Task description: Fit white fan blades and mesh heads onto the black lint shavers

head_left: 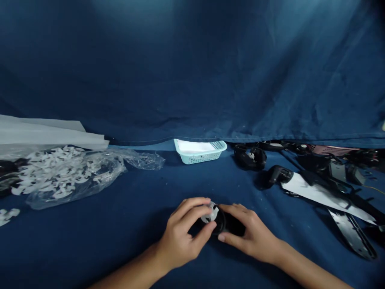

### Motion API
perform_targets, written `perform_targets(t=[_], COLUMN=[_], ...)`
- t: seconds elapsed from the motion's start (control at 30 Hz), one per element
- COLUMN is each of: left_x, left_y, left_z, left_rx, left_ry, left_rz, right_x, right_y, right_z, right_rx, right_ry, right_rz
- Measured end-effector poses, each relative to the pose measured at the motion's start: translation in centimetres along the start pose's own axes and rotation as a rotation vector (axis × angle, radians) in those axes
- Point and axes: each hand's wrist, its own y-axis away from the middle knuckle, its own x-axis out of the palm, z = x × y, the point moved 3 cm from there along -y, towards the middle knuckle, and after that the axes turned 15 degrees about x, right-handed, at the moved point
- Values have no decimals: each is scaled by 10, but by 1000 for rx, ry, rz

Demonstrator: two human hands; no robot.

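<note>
Near the front middle of the blue cloth, my left hand (185, 233) pinches a small whitish plastic piece (209, 213) between thumb and fingers. The piece sits at the left end of a black part (233, 224), against or just over it; the exact contact is hidden by my fingers. My right hand (252, 233) grips the black part from the right, fingers on its far side and thumb on its near side.
A pale green basket (200, 157) stands at the back middle. On the left, many white pieces (57, 168) lie on clear plastic, with white sheets (45, 133) behind. Black parts (251, 157) and long black-and-white pieces (325, 192) lie on the right. A blue curtain hangs behind.
</note>
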Motion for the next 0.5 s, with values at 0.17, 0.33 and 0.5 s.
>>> perform_targets(t=[0.17, 0.33, 0.5], left_x=[-1, 1, 2], left_y=[-1, -2, -2], left_z=[7, 10, 5], left_rx=[-92, -112, -68], left_ry=[48, 93, 91], left_rz=[-52, -23, 26], right_x=[0, -1, -1], right_y=[1, -1, 0], right_z=[0, 3, 7], right_rx=[-2, -6, -24], right_ry=[-12, -18, 13], right_rz=[24, 18, 16])
